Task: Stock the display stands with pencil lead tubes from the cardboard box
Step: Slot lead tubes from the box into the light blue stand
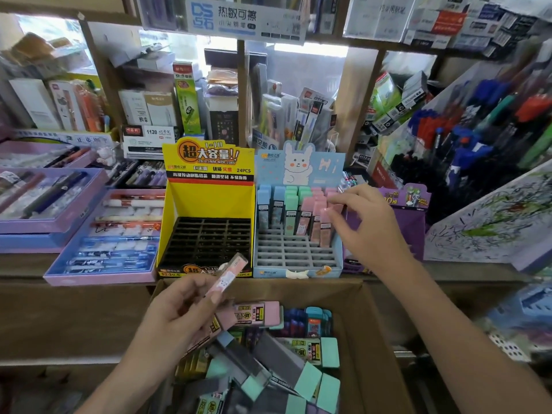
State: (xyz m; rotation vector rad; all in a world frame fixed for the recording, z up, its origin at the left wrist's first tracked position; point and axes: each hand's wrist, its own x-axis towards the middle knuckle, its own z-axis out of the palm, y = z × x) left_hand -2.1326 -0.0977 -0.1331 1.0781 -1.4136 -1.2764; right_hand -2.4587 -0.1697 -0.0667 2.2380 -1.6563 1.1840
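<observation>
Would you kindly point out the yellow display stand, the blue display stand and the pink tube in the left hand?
yellow display stand (209,201): head view, yellow inner back wall.
blue display stand (274,272): head view, its front panel.
pink tube (228,277): head view, its printed middle.

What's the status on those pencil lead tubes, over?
Left hand holds a pink tube over the cardboard box. Right hand pinches a second tube in the blue stand. Yellow stand slots bare. Nothing in the way.

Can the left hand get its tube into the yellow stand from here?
Probably yes: the left hand holds the pink tube just before the yellow stand, whose slots look empty; the right hand is at the blue stand.
</observation>
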